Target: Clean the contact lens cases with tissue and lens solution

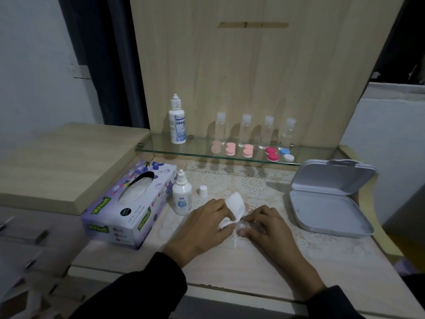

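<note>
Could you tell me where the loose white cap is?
In the head view, the white cap stands on the lace mat, just right of the small bottle, beyond the tissue.

The desk (pixel 230 268) carried a lace cloth (pixel 253 187). On its left side lay a purple tissue box (pixel 128 203), and just beside it stood a small white bottle (pixel 182 198) with its nozzle uncovered; a white cap (pixel 203 191) stood near it, to the right. At the right edge lay an open grey tin (pixel 328 210). Over the back of the desk a glass shelf (pixel 200 153) held a taller white bottle (pixel 177 122), four clear bottles (pixel 245 130) in a row, and before them five lens cases (pixel 230 148): three pink, one of them perhaps paler, one red, one blue and white.
</note>
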{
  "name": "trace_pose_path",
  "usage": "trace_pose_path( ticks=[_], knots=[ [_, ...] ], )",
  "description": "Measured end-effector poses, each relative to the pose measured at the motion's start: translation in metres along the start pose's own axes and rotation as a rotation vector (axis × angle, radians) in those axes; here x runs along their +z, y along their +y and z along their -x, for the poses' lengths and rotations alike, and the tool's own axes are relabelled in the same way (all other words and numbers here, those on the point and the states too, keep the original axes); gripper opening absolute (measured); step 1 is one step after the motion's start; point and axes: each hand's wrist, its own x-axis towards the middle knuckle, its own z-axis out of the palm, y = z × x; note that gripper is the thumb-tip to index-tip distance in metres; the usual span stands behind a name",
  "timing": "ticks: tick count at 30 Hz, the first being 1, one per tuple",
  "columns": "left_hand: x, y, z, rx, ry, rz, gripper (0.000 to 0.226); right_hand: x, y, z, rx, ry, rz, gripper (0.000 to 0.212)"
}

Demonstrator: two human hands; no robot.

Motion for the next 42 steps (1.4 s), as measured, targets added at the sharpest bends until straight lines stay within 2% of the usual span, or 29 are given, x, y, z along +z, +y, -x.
trace_pose_path(
  ticks=[6,12,15,17,19,21,23,26,30,33,36,39,42],
  knots=[
    [-0.003,-0.003,-0.004,0.064,-0.003,-0.131,0.017,0.000,-0.001,0.000,0.008,0.007,-0.006,0.043],
    [0.002,0.001,-0.010,0.097,-0.042,-0.230,0.014,0.001,-0.003,-0.001,0.014,0.023,-0.009,0.055],
    [0.003,0.003,-0.012,0.059,-0.078,-0.186,0.015,0.001,-0.003,-0.001,0.010,0.016,0.011,0.048],
    [0.001,0.000,-0.015,-0.029,-0.126,-0.075,0.014,0.001,-0.004,-0.001,0.005,0.018,0.023,0.044],
    [0.000,-0.004,-0.017,-0.147,-0.153,0.149,0.011,0.001,-0.004,-0.001,-0.002,0.017,0.024,0.043],
    [0.000,-0.007,-0.019,-0.233,-0.138,0.344,0.010,0.000,-0.006,0.000,0.005,0.017,0.016,0.042],
    [0.001,-0.007,-0.019,-0.304,-0.082,0.420,0.009,-0.001,-0.006,0.000,0.009,0.019,0.004,0.041],
    [-0.003,-0.005,-0.015,-0.236,-0.027,0.309,0.006,-0.002,-0.006,-0.001,0.000,0.017,-0.002,0.048],
    [-0.011,0.000,-0.009,0.001,-0.144,-0.061,0.018,-0.001,-0.006,-0.001,0.013,0.021,0.007,0.044],
    [-0.011,0.001,-0.011,0.047,-0.166,-0.157,0.016,-0.001,-0.007,0.000,0.020,0.031,-0.001,0.043],
    [-0.008,-0.003,-0.017,-0.020,-0.198,-0.028,0.008,-0.002,-0.009,0.000,0.019,0.022,0.018,0.039],
    [-0.005,-0.015,-0.021,-0.156,-0.246,0.296,0.010,-0.001,-0.009,0.000,0.015,0.007,0.048,0.033],
    [-0.003,-0.018,-0.016,-0.331,-0.124,0.600,0.014,-0.002,-0.011,0.001,0.033,0.011,0.049,0.031]
  ],
)
